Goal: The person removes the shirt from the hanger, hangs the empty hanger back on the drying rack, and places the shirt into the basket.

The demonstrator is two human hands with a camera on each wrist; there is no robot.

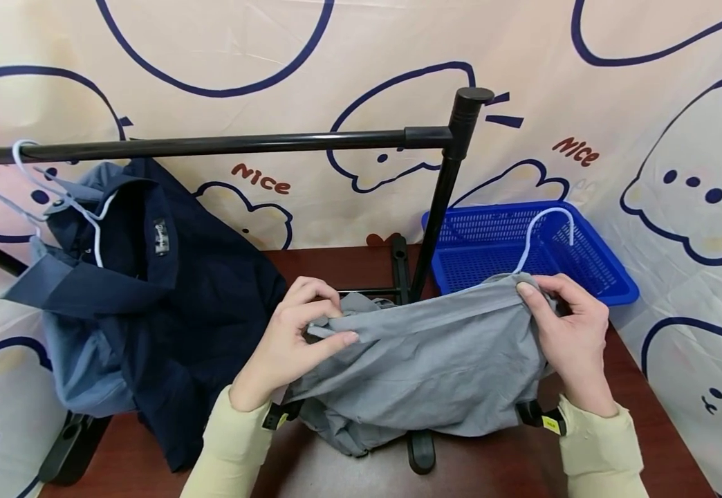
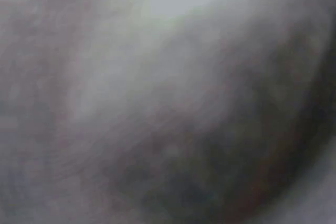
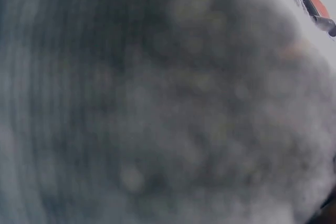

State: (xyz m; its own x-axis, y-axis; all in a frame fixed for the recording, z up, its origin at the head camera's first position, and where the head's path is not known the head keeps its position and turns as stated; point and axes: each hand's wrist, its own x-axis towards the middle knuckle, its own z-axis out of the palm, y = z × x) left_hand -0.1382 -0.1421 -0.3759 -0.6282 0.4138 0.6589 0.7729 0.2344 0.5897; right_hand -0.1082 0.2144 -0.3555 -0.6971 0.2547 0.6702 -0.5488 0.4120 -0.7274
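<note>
A grey cloth garment (image 1: 429, 366) hangs bunched between both hands in the head view, its upper edge stretched slantwise. My left hand (image 1: 292, 339) pinches that edge at its left end, thumb in front and fingers behind. At the right end my right hand (image 1: 569, 321) grips the same edge, thumb on the front. A pale lilac hanger's hook (image 1: 529, 238) sticks up from the cloth beside the right hand; the rest of the hanger is hidden in the garment. Both wrist views are filled with blurred grey fabric (image 2: 157, 87) close to the lens.
A black clothes rack (image 1: 261, 143) stands on the brown table (image 1: 635, 401). Navy (image 1: 211, 332) and light blue garments (image 1: 81, 360) hang from its left part on lilac hangers (image 1: 25, 166). A blue plastic basket (image 1: 604, 263) sits behind the right hand, against a patterned curtain (image 1: 361, 41).
</note>
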